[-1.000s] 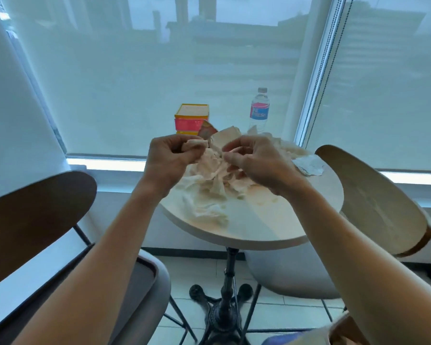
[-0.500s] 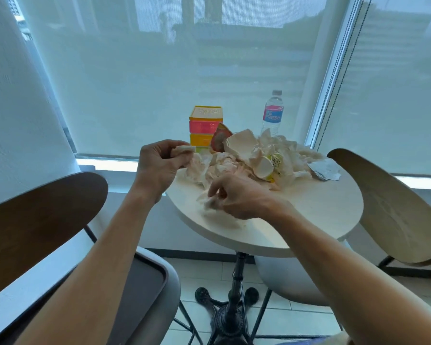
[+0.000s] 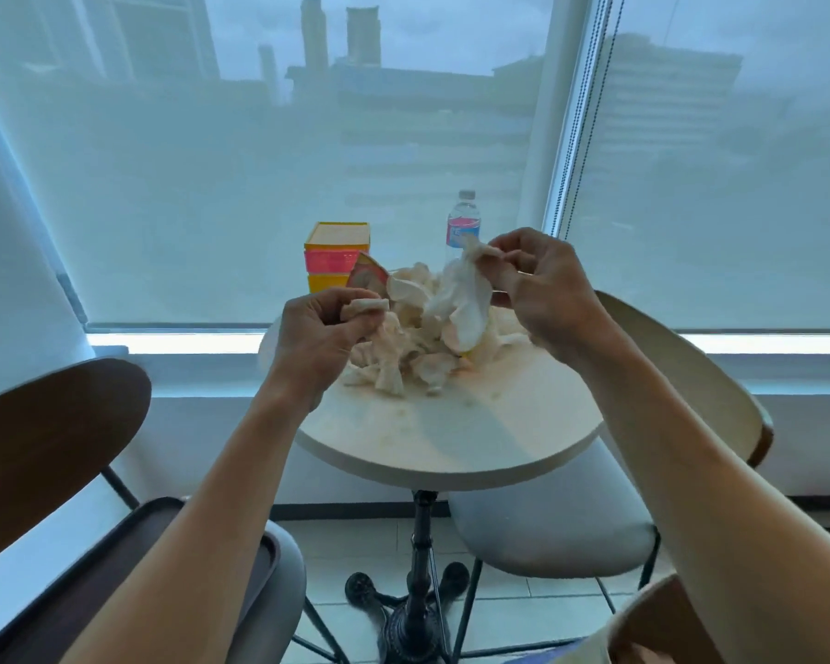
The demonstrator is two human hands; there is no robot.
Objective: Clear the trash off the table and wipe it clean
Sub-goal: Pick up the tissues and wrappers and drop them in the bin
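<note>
- Left hand (image 3: pixel 324 328): closed on a wad of tissue (image 3: pixel 365 306), pinched between thumb and fingers. A strand of the same paper hangs from the fist to the pile below.
- Right hand (image 3: pixel 542 285): closed on the top of a second tissue (image 3: pixel 463 299), held clear above the table. This piece hangs down and slightly left, long axis close to vertical, its lower end at or just above the pile; contact cannot be told.
- Pile (image 3: pixel 422 357): crumpled tissues heaped on the far half of the table (image 3: pixel 451 452), between the two hands and below both. Something yellow shows under the hanging tissue; its identity cannot be told.
- Governing relation: the pile lies right of the left hand and left of and below the right hand. The left hand sits lower and just beside the heap, so it is judged the nearer one for gathering; the right hand must descend first.
- Near half of the table: bare, with faint stains and crumbs. Wiping is judged not yet begun.
- Other items, far edge: coloured boxes (image 3: pixel 336 256) and a bottle (image 3: pixel 462 222) behind the pile, and a pink card (image 3: pixel 367 280) leaning at its back.
- Risk, as judged: the linked strand may drag loose pieces off the edge if the left hand lifts.
</note>
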